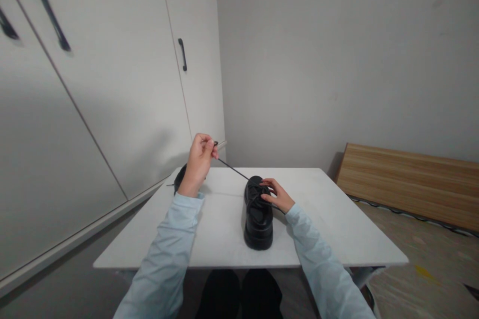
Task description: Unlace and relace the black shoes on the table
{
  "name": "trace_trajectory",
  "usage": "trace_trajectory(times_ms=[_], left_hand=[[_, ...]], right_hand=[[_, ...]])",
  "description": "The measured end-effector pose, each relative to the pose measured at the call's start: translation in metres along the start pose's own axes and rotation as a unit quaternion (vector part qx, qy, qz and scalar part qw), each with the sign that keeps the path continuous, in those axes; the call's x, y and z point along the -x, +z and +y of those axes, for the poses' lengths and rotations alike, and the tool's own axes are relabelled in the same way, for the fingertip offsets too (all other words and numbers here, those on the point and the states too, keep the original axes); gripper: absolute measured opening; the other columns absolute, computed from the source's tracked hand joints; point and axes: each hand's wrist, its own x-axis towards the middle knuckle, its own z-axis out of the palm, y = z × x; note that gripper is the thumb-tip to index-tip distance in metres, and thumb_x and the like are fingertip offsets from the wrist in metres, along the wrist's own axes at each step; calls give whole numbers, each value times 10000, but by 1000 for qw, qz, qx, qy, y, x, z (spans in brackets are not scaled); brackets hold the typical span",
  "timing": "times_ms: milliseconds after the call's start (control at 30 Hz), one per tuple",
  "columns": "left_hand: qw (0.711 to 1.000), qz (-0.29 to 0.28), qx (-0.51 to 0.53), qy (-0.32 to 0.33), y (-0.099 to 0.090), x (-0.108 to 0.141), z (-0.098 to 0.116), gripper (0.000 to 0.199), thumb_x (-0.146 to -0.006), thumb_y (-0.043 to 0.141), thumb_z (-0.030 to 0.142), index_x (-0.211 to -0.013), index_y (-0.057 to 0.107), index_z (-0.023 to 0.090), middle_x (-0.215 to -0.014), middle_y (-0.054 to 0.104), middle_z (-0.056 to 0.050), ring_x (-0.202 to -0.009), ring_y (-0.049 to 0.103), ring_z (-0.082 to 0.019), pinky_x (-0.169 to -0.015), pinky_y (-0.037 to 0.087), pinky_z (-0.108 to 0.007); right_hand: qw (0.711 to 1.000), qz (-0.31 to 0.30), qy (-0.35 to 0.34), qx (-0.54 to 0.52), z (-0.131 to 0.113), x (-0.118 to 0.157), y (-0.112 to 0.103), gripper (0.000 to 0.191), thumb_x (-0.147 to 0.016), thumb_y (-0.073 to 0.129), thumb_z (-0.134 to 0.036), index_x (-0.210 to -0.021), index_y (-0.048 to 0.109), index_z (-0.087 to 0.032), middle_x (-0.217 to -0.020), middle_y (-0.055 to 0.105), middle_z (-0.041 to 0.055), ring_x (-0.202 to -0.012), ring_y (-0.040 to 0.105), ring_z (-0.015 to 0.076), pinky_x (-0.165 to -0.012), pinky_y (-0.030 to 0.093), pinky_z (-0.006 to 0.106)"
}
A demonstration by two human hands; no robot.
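A black lace-up shoe [259,224] stands on the white table [224,254], its toe pointing away from me. Raised to the left above the table, my left hand [202,157] pinches a black shoelace [234,169], which stretches taut down to the front of the shoe. My right hand [276,194] rests at the right side of the shoe, thumb and fingers apart over the lacing. Another lace end comes out below my right hand. A second black shoe [180,178] is mostly hidden behind my left hand and wrist.
White cabinets [112,60] with black handles line the left side. A grey wall [337,60] rises behind the table. On the right, a wood-grain panel [407,184] lies near the floor, with a dark cable along its lower edge.
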Motion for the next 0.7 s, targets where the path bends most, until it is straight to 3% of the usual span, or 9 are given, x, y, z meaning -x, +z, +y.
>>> trace_trajectory(times_ms=[133,300,467,700], left_hand=[[999,43,-14,7,-6,-2,-5,219,-838,543,377,-831,415,199,-611,451,70,-491,462,-48,-477,412,-150],[991,61,-114,13,-13,2,-29,165,-852,503,349,-859,447,194,-675,501,45,-532,484,-58,-505,408,-162],[971,-1,-239,-14,-15,15,-41,122,-831,511,302,-871,498,188,-729,582,10,-668,584,-122,-603,443,-221],[941,-151,-296,-66,-4,42,-47,169,-768,604,259,-919,608,183,-713,678,1,-715,633,-157,-708,459,-264]], right_hand=[[1000,-1,-4,3,2,0,0,528,-676,711,-358,-1120,450,-239,-1151,605,92,-1152,532,231,-985,360,448],[1000,-1,-13,14,1,1,1,540,-682,703,-377,-1135,438,-246,-1150,599,89,-1149,528,243,-973,359,455],[999,-5,-25,30,-7,3,2,521,-722,666,-374,-1173,432,-259,-1160,580,80,-1163,508,239,-957,372,441],[998,-12,-45,45,-11,4,2,449,-754,639,-369,-1160,493,-245,-1258,527,79,-1180,492,236,-957,384,406]])
